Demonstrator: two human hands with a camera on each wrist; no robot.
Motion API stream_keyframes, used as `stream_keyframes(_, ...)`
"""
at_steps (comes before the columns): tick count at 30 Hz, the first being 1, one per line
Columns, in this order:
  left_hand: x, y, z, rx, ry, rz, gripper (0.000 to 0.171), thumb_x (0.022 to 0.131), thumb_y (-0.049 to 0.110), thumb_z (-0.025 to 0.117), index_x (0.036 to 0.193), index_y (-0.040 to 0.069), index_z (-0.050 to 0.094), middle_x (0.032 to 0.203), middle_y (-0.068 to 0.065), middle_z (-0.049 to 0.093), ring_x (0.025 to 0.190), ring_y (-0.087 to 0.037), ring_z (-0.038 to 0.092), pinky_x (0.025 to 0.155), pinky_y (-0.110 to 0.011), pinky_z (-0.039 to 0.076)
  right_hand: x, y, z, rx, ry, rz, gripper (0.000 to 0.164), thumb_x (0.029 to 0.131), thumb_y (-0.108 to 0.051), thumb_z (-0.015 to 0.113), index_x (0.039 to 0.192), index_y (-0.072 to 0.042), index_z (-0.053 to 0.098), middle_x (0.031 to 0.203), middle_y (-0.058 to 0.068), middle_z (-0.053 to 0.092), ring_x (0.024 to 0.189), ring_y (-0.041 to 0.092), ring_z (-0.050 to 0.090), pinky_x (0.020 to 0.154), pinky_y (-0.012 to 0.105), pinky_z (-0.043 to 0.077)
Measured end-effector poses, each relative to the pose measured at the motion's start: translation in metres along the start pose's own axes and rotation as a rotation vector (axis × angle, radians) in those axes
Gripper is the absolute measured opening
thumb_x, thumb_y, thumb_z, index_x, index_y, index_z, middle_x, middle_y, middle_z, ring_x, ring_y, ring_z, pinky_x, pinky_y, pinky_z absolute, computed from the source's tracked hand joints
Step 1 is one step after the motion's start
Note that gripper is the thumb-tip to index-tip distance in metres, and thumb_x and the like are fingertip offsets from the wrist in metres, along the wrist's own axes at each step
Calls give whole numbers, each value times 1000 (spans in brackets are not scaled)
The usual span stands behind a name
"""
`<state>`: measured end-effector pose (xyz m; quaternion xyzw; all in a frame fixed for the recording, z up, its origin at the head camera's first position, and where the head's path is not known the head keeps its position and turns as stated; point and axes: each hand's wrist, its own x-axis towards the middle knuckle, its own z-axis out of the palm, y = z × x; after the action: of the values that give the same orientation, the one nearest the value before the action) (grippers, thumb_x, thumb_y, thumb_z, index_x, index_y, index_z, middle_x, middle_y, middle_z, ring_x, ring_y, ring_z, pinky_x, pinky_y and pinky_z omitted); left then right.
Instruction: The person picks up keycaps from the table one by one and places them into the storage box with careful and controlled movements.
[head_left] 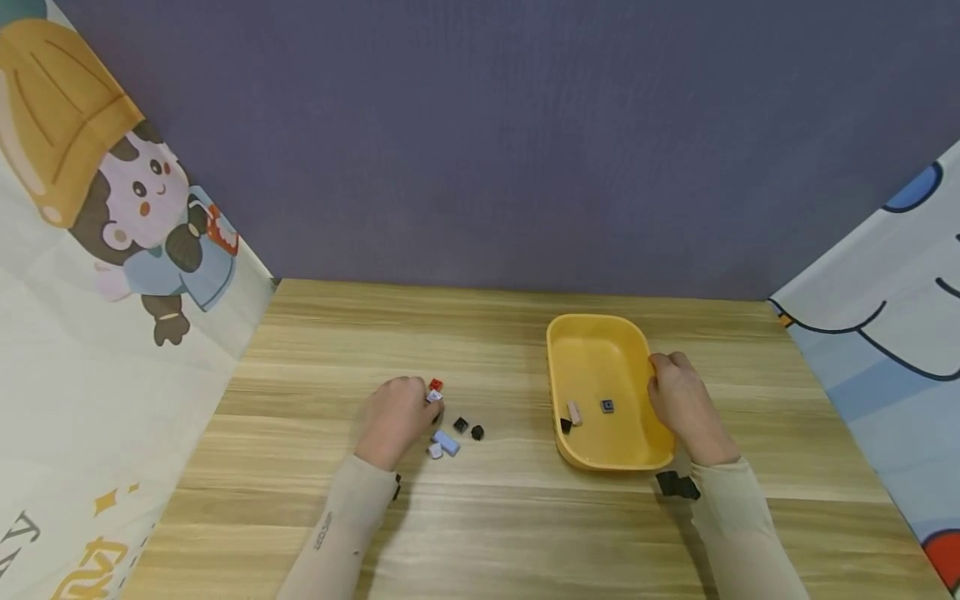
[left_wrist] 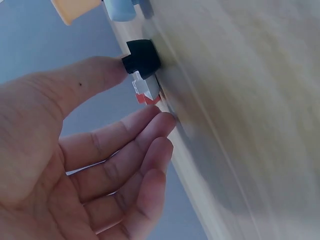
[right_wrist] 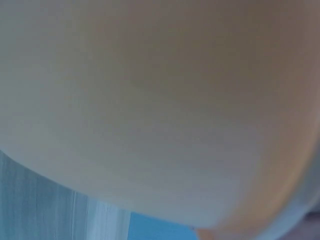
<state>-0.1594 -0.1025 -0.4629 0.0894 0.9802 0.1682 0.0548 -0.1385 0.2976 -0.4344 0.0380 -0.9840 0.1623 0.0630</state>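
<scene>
My left hand (head_left: 393,421) is at a small group of building bricks on the table. In the left wrist view the thumb (left_wrist: 102,70) touches a black brick (left_wrist: 142,59), while the fingers (left_wrist: 150,130) curve loosely, apart from it. Behind that brick show a white brick (left_wrist: 145,86) and a red brick (left_wrist: 150,99). A light blue brick (head_left: 446,442) and small black pieces (head_left: 461,425) lie to the right. My right hand (head_left: 686,408) grips the right rim of a yellow tray (head_left: 600,354). Inside are a pink brick (head_left: 574,412), a grey square piece (head_left: 607,406) and a black piece (head_left: 566,426).
The wooden table (head_left: 480,533) meets a dark blue-grey panel (head_left: 510,150) at the back. Printed sheets stand at both sides. Dark strap ends (head_left: 677,485) hang by the right wrist. A pale blurred surface fills most of the right wrist view.
</scene>
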Motion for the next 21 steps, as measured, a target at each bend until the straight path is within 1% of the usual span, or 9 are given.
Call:
stream_keyframes(4, 2, 2, 0, 21, -14, 3, 32, 88, 33, 77, 70, 13, 59, 62, 1, 53, 54, -15, 48, 46, -29, 40, 0, -1, -1, -1, 1, 0, 28, 91, 9, 55, 116, 22, 54, 102, 35, 53, 90, 46, 57, 77, 57, 51)
stream_keyframes(13, 5, 4, 1, 49, -30, 1, 25, 88, 27, 77, 74, 9, 64, 62, 1, 53, 53, -15, 48, 44, -27, 40, 1, -1, -1, 0, 7, -2, 28, 91, 10, 55, 117, 22, 53, 104, 37, 52, 92, 49, 57, 77, 58, 51)
stream_keyframes(21, 5, 5, 1, 82, -25, -8, 28, 88, 26, 77, 71, 11, 61, 60, 0, 53, 52, -14, 47, 43, -26, 38, 1, -1, -1, -1, -7, 10, 29, 92, 9, 54, 118, 23, 53, 104, 37, 52, 92, 49, 57, 78, 58, 51)
